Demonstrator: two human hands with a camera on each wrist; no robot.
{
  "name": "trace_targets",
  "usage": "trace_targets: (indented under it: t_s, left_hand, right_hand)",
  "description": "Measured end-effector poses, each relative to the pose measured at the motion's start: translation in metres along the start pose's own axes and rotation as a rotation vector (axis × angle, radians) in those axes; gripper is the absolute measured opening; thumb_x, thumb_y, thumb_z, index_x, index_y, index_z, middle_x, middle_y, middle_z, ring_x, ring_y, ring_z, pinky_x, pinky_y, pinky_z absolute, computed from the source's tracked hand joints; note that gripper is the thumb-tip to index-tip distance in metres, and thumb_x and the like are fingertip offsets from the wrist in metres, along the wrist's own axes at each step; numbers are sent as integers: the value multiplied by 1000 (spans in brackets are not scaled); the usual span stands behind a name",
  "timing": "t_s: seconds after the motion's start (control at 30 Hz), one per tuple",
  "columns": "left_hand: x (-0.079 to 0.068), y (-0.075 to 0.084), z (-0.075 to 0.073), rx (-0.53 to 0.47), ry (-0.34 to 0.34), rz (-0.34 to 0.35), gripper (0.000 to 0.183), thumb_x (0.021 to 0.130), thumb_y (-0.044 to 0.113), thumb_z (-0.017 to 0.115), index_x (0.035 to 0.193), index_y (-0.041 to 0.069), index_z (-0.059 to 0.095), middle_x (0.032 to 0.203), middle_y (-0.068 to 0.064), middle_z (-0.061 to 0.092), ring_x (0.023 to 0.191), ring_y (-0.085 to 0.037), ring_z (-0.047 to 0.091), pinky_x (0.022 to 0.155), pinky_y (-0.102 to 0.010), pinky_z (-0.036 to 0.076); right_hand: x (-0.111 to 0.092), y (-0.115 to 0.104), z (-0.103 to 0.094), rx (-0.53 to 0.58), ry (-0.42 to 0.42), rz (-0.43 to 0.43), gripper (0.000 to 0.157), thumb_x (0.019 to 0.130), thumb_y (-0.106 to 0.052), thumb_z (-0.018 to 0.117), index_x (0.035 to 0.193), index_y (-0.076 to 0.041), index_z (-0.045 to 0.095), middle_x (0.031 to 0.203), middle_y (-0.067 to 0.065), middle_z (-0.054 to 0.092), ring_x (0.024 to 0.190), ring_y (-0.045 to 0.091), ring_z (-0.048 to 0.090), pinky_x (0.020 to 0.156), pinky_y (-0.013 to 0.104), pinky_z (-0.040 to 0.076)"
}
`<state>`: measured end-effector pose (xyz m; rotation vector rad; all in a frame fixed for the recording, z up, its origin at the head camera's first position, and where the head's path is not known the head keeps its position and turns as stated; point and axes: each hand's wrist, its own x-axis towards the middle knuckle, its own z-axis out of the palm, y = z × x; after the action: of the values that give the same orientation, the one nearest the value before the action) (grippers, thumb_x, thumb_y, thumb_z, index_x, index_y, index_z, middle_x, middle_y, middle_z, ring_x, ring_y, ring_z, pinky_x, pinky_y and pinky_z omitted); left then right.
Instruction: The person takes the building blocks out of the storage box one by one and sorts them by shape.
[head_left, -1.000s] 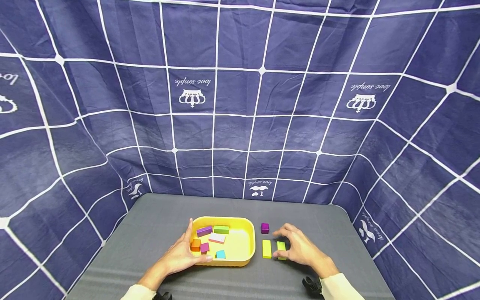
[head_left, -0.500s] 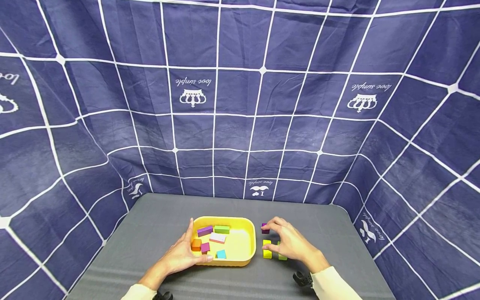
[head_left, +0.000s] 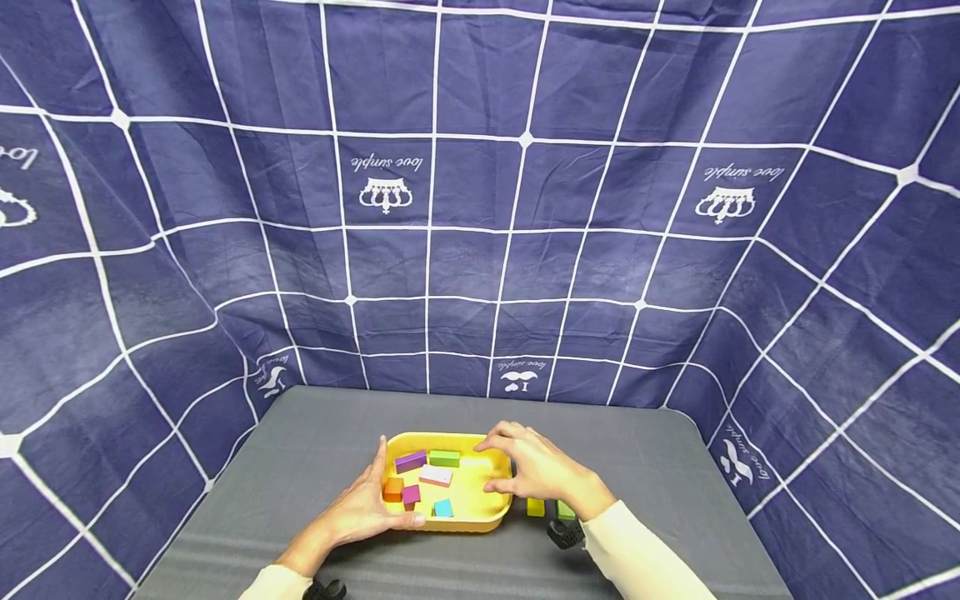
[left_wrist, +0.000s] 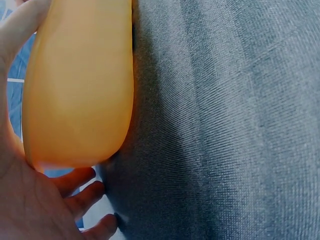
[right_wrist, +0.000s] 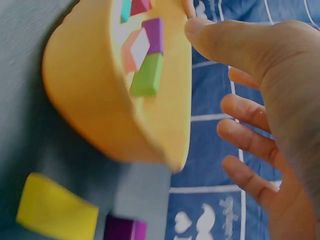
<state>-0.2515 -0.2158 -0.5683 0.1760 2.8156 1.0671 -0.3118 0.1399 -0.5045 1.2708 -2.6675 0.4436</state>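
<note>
A yellow plastic bin (head_left: 457, 526) stands on the grey table, with several coloured blocks inside, including a violet block (head_left: 410, 461), a green block (head_left: 444, 458) and a blue block (head_left: 443, 508). My left hand (head_left: 352, 510) spreads against the bin's left end, thumb along the front rim and index finger extended. Over the bin's right end hovers my right hand (head_left: 542, 468), thumb and fingers apart, holding nothing. Beneath its wrist, a yellow block (head_left: 535, 507) and a light green block (head_left: 566, 510) lie on the table. The right wrist view shows a purple cube (right_wrist: 125, 229) beside the bin.
Blue cloth (head_left: 480, 250) with white grid lines hangs behind and at both sides. Grey fabric (head_left: 615, 433) covers the table. Black wrist devices (head_left: 564, 533) sit below the sleeves.
My right hand has moved left from the loose blocks, passing over the yellow block and purple cube, to the bin's right end. My left hand stays against the bin.
</note>
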Motion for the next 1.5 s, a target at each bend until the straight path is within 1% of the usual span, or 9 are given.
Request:
trace_targets:
  t_s: [0.17, 0.43, 0.53, 0.63, 0.77, 0.9, 1.07, 1.3, 1.5]
  left_hand:
    - [0, -1, 0, -11, -17, -7, 168, 76, 67, 104, 186, 4, -6, 184, -38, 35, 161, -61, 52, 127, -79, 47]
    - [0, -1, 0, -20, -27, -7, 168, 77, 68, 103, 186, 5, -8, 185, -40, 32, 162, -61, 50, 127, -79, 47]
    - [0, -1, -1, -19, -23, -7, 167, 78, 67, 103, 186, 5, -7, 184, -40, 32, 162, -61, 50, 127, -79, 47]
    - [0, 0, 0, -24, -19, -6, 166, 78, 66, 104, 186, 5, -7, 184, -41, 33, 163, -60, 51, 128, -78, 47]
    - [-2, 1, 0, -34, -10, 4, 165, 79, 62, 105, 186, 3, -6, 184, -40, 33, 162, -58, 52, 127, -76, 48]
    - [-1, 0, 1, -34, -12, 4, 165, 79, 63, 105, 186, 4, -7, 185, -39, 33, 161, -57, 54, 127, -76, 49]
    - [-2, -1, 1, -39, -15, 5, 166, 78, 64, 104, 186, 4, -7, 185, -38, 34, 160, -56, 55, 128, -76, 48]
    - [-2, -1, 2, -44, -14, 0, 166, 78, 65, 104, 187, 6, -6, 185, -37, 36, 159, -55, 57, 127, -77, 49]
    - [-2, -1, 1, -47, -8, 7, 165, 79, 62, 105, 187, 5, -7, 184, -37, 35, 159, -55, 56, 128, -76, 48]
  right_hand:
    - [27, -9, 4, 46, -111, -53, 55, 99, -42, 95, 149, -28, 78, 142, -7, 74, 135, 16, 70, 118, 40, 60]
    - [57, -17, 20, 117, -257, -124, 57, 99, -40, 97, 151, -24, 78, 145, -8, 75, 135, 14, 72, 120, 31, 58]
    - [65, -20, 29, 118, -301, -159, 58, 95, -40, 100, 148, -24, 81, 142, -7, 78, 132, 11, 74, 118, 26, 57]
    - [71, -22, 37, 117, -352, -181, 57, 93, -38, 102, 145, -25, 82, 135, -8, 81, 124, 6, 75, 111, 17, 56]
    - [75, -25, 45, 108, -414, -214, 53, 94, -29, 101, 143, -22, 83, 134, -10, 82, 118, -1, 75, 106, 9, 53]
    - [79, -28, 49, 87, -435, -240, 47, 95, -24, 101, 139, -20, 84, 132, -11, 83, 113, -4, 74, 103, 5, 52]
    - [82, -27, 57, 68, -455, -258, 42, 95, -23, 100, 134, -20, 85, 118, -15, 82, 99, -6, 67, 92, 1, 48]
    - [84, -26, 61, 128, -457, -210, 35, 98, -20, 97, 132, -19, 87, 110, -15, 84, 90, -9, 65, 86, 2, 50]
    - [85, -25, 61, 140, -450, -196, 33, 99, -20, 96, 131, -19, 88, 103, -14, 83, 85, -8, 62, 82, 4, 50]
